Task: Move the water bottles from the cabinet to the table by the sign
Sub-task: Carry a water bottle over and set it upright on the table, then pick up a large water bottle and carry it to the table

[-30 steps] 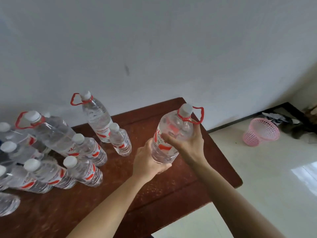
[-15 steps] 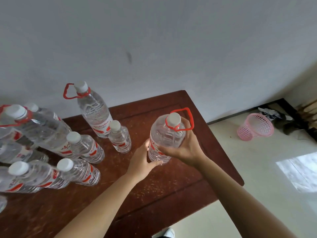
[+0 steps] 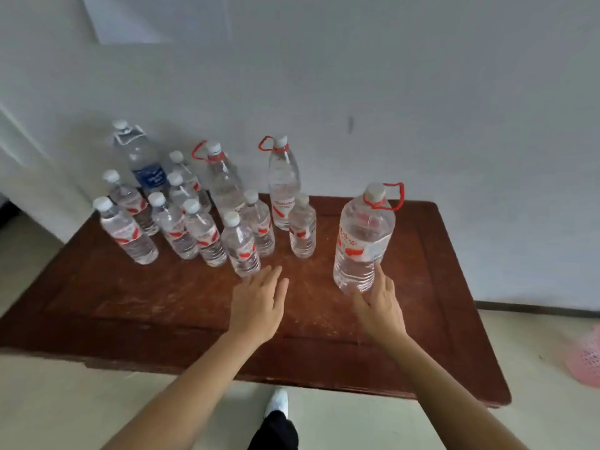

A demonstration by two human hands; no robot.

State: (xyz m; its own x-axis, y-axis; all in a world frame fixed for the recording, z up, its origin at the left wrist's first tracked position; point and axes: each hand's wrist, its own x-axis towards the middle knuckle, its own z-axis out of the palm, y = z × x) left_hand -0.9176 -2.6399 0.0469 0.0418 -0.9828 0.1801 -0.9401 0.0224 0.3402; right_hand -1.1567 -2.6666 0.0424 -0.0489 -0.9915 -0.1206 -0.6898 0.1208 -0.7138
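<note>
A large clear water bottle point(image 3: 362, 241) with a white cap and a red carry loop stands upright on the right part of the dark wooden table point(image 3: 428, 287). My right hand point(image 3: 378, 303) is just in front of it, fingers straight, fingertips touching its lower side. My left hand point(image 3: 258, 303) hovers flat and empty over the table's middle, close to a small bottle point(image 3: 242, 245). Several more bottles stand in a cluster on the table's back left, among them two tall ones with red loops point(image 3: 284, 186) and one with a blue label point(image 3: 143, 164).
A grey wall point(image 3: 454, 125) runs right behind the table. A pink basket point(image 3: 586, 362) sits on the pale floor at the right edge. My shoe point(image 3: 277, 401) shows below the table's front edge. Bare wood lies in front of the bottles.
The large bottle, held by both hands before, now stands on the table. My left hand has let go and pulled back; my right hand has slid down to its base. The view has shifted left.
</note>
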